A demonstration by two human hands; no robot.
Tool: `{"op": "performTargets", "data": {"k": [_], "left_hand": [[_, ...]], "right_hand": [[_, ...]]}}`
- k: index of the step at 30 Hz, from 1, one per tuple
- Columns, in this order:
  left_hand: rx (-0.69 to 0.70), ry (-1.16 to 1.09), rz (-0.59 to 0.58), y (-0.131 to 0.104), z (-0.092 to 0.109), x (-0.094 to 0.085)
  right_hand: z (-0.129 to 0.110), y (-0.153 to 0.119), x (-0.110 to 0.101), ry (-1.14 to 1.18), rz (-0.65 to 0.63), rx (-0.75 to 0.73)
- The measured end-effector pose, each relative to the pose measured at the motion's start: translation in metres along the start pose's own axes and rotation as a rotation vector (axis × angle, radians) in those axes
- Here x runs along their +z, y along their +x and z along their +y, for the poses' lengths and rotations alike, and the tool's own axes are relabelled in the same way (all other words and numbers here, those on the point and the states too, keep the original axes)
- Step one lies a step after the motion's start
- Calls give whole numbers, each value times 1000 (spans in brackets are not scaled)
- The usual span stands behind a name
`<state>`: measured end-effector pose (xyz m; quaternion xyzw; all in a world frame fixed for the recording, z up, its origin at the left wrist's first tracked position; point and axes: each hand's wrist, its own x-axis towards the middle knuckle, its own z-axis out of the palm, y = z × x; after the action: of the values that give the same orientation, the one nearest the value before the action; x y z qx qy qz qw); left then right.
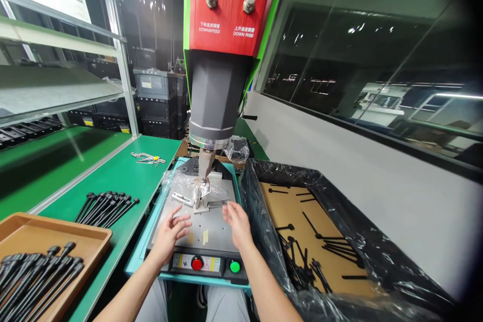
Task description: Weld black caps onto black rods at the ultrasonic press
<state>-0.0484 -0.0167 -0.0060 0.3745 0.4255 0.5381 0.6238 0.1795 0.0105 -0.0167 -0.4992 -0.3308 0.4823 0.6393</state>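
My left hand [172, 231] hovers over the left front of the metal plate [215, 231], fingers apart and holding nothing. On the other side, my right hand [237, 219] has its fingers spread with nothing in them, close to the right of the small metal fixture [199, 201]. Clear plastic film [181, 183] lies around the fixture. Right above it is the pointed metal tip [206, 162] of the red and grey press [214, 95]. A red button [196, 263] and a green button [234, 266] sit on the front panel.
At the left, black rods [107, 207] lie on the green table [151, 176], near an orange-brown tray [101, 235] of more rods. Pliers [148, 157] lie farther back. A box lined with black plastic [260, 211] stands at the right, with scattered rods on cardboard [320, 216].
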Motion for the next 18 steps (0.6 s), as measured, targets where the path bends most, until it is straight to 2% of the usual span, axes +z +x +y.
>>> {"op": "performTargets", "data": {"k": [2,5,8,11,14,18], "left_hand": [[-53,150,-13,-15,-19,-29],[-108,362,-68,-28,-51,-71],[-102,479,-84,-29,-74,-96],[-89,594,-68,-24,-85,-104],[-59,655,-32,-22,-89,-104],[-61,640,-7,-24,-85,-99]], "right_hand": [[23,-28,-27,-133,-7,-25],[64,-62,-65,-276,-28,111],[94,-79,-87,-448,-66,98],[106,-87,-91,-601,-97,-69],[112,-94,-85,-718,-118,-253],[120,-102,-80,-812,-100,-346]]}}
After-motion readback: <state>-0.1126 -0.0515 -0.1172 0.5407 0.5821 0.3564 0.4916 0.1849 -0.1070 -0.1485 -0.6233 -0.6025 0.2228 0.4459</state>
